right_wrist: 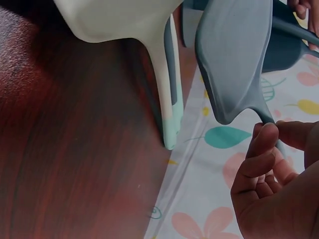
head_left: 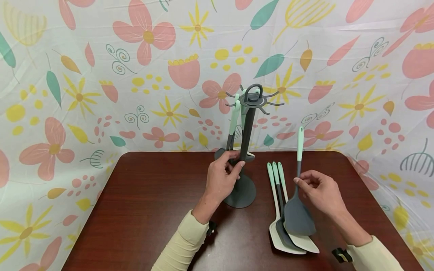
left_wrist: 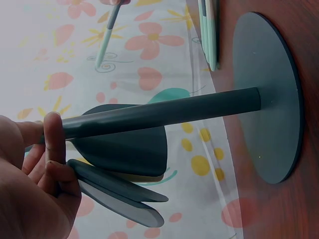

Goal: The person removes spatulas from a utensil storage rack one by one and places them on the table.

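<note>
A brown table (head_left: 152, 214) carries a dark utensil rack (head_left: 248, 131), its pole (left_wrist: 199, 112) gripped by the left hand (head_left: 219, 178). Beside it lie 3 stacked mint-handled utensils (head_left: 280, 227); over them, the right hand (head_left: 322, 191) pinches a grey, mint-handled turner (head_left: 299, 218) by its shaft (head_left: 298, 169).

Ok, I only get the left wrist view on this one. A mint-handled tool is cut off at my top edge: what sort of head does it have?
Observer: A broad, dark grey one; it's a spatula in the right hand.
Operator: And the grouped handles, also cut off at the top?
Observer: They belong to three utensils: the outer two have whitish heads, the middle one dark grey.
Operator: What tops the post?
Observer: A ring of hooks, with a loop above it.
</note>
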`<control>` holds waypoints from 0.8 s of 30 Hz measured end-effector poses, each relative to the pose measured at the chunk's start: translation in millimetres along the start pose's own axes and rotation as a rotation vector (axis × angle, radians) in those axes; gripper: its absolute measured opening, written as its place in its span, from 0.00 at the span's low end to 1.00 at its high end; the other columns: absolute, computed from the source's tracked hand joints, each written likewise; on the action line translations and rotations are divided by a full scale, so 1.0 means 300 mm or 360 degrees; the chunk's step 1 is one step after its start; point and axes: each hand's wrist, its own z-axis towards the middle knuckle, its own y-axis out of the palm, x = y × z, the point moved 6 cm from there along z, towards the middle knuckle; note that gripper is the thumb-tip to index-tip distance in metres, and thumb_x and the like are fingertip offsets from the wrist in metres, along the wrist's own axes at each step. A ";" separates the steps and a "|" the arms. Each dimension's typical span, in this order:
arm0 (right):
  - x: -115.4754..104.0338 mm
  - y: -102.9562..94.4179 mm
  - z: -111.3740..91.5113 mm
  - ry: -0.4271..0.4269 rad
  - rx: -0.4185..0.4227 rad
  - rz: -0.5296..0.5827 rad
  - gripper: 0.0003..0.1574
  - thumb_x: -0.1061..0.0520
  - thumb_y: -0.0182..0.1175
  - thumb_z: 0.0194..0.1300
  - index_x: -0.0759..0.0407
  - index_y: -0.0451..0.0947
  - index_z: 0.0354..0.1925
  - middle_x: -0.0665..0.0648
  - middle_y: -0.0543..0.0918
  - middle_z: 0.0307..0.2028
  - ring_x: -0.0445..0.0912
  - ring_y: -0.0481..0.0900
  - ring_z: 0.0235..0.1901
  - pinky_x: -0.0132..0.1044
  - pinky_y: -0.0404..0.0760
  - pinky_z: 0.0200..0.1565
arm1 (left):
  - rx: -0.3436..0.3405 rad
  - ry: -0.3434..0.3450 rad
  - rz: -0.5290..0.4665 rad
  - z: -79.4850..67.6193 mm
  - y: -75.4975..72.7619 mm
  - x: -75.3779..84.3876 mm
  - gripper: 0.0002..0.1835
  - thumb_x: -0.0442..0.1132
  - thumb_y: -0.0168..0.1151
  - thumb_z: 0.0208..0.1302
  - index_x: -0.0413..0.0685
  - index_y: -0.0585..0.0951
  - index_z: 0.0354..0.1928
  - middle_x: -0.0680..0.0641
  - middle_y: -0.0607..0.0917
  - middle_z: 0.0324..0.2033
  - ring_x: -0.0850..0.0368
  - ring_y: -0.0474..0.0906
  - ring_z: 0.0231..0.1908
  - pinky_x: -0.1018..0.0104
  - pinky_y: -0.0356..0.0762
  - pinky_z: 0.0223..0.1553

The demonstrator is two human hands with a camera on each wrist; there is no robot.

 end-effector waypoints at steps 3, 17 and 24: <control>0.008 0.004 -0.001 0.0005 -0.0025 -0.0021 0.15 0.45 0.70 0.74 0.55 0.85 0.42 0.53 0.84 0.22 0.43 0.80 0.20 0.36 0.75 0.20 | -0.0001 -0.0001 -0.0004 -0.001 0.001 0.002 0.18 0.44 0.67 0.76 0.54 0.82 0.63 0.50 0.88 0.49 0.67 0.81 0.24 0.68 0.84 0.29; 0.034 0.026 -0.007 0.0042 -0.0143 -0.0034 0.17 0.43 0.68 0.75 0.55 0.84 0.41 0.53 0.81 0.20 0.44 0.77 0.17 0.37 0.72 0.19 | -0.0004 0.0005 0.0001 -0.001 -0.001 0.005 0.17 0.44 0.67 0.76 0.53 0.82 0.63 0.50 0.88 0.49 0.68 0.81 0.24 0.68 0.84 0.29; 0.048 0.038 -0.007 0.0056 -0.0170 -0.0068 0.14 0.45 0.68 0.75 0.54 0.84 0.40 0.51 0.81 0.19 0.44 0.78 0.17 0.37 0.73 0.20 | -0.0004 -0.0005 -0.0003 0.000 -0.001 0.001 0.17 0.43 0.68 0.76 0.53 0.82 0.63 0.50 0.88 0.49 0.68 0.81 0.24 0.68 0.84 0.29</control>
